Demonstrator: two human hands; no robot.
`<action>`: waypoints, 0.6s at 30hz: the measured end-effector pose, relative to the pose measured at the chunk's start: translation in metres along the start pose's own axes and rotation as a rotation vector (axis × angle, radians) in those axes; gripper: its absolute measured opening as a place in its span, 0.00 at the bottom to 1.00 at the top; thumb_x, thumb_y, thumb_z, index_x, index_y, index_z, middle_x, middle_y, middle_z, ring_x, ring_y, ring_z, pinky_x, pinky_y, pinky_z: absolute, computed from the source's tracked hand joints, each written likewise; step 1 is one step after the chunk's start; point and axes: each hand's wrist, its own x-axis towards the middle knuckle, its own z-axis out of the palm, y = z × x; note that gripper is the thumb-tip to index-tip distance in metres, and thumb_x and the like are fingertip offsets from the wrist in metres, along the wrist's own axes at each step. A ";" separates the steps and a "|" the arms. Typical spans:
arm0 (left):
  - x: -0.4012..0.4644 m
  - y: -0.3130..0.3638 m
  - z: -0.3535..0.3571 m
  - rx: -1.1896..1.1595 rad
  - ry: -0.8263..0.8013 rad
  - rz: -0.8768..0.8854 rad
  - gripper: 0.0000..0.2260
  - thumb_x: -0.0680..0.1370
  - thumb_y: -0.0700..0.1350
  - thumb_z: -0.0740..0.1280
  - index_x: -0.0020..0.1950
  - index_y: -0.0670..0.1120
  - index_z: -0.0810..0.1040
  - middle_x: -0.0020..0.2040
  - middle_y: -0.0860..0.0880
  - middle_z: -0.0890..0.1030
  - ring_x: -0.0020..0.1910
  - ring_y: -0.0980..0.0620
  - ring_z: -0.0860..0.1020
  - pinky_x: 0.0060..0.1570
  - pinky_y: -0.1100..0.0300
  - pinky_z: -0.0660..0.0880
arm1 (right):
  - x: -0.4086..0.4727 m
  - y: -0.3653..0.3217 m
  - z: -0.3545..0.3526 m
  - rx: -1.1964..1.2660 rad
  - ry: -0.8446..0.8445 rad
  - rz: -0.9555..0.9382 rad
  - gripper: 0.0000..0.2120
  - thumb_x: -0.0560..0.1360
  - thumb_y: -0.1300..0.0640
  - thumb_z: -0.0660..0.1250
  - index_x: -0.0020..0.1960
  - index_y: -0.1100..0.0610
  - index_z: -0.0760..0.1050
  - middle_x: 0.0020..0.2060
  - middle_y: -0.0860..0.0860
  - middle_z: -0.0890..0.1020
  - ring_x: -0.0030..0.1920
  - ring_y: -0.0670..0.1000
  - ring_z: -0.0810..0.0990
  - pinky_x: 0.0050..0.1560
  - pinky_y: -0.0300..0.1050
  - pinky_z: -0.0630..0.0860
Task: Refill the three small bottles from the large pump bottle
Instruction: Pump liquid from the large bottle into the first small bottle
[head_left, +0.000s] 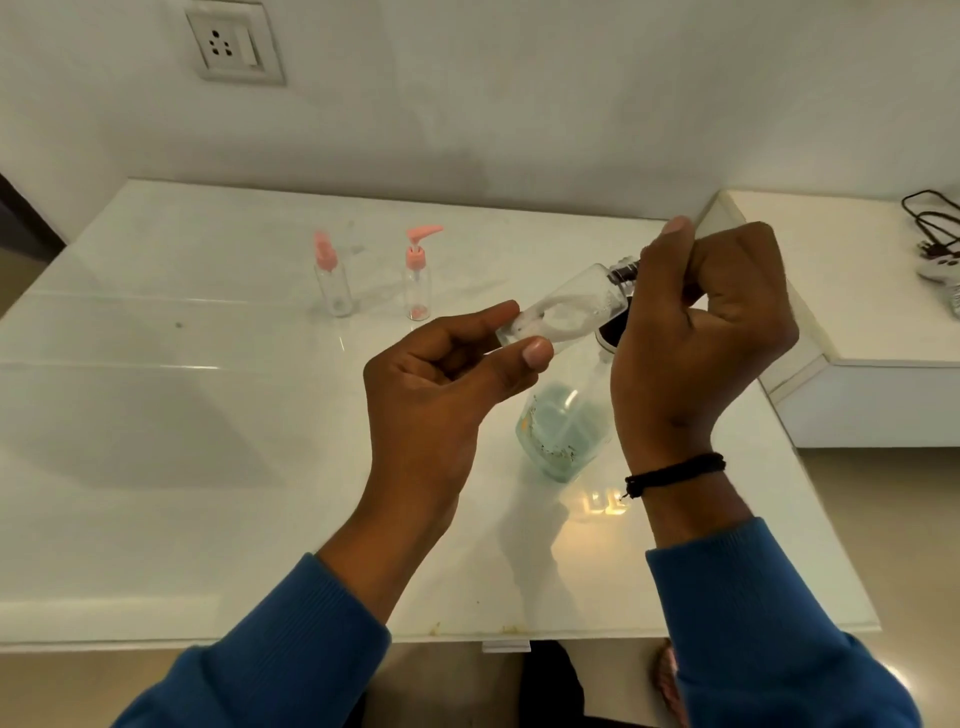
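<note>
The step in hand is judged to be the opening or closing of one small bottle at its neck, above the large pump bottle (563, 431), which stands on the worktop (218, 415) directly below and between the two hands; which of the two is meant cannot be told. The large bottle is clear glass or plastic with a pale greenish liquid low in it, and its dark top is partly hidden behind the right hand (696, 332). That hand is curled tightly around something at the neck of the held small bottle (563, 312), where a dark threaded collar is seen; the cap or pump itself is hidden inside the fingers. The left hand (441, 379) pinches the base of this bottle between thumb and forefinger, so that it is held tilted, base toward the left hand and neck toward the right. White foamy residue is seen inside it, and little liquid. For the next move, a steady twist at the neck is judged to be called for while the base is kept from slipping, since only a light pinch is applied there. Well beyond the left hand, two more small bottles stand upright and apart: the spray-capped bottle (332, 280) and the pump-capped bottle (418, 280), both clear with pink tops and both seemingly nearly empty.
</note>
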 end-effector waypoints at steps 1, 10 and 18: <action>0.000 0.000 0.000 0.001 0.002 0.001 0.19 0.65 0.43 0.77 0.54 0.43 0.84 0.47 0.46 0.88 0.47 0.43 0.87 0.48 0.55 0.83 | -0.002 0.000 0.000 0.004 0.004 0.012 0.19 0.79 0.65 0.67 0.30 0.62 0.70 0.29 0.56 0.71 0.31 0.52 0.66 0.31 0.54 0.65; 0.000 0.000 0.000 -0.002 0.001 -0.002 0.19 0.64 0.43 0.77 0.55 0.43 0.84 0.48 0.45 0.88 0.48 0.42 0.86 0.48 0.55 0.83 | -0.003 0.002 -0.001 0.030 -0.008 0.037 0.19 0.80 0.65 0.67 0.30 0.64 0.71 0.29 0.57 0.73 0.32 0.50 0.68 0.32 0.48 0.66; -0.001 -0.001 0.000 0.009 0.002 -0.002 0.19 0.64 0.44 0.77 0.54 0.44 0.85 0.48 0.46 0.88 0.48 0.43 0.86 0.49 0.54 0.83 | -0.001 0.001 -0.002 0.060 -0.017 0.049 0.19 0.80 0.65 0.67 0.30 0.63 0.71 0.29 0.56 0.72 0.32 0.49 0.68 0.34 0.38 0.64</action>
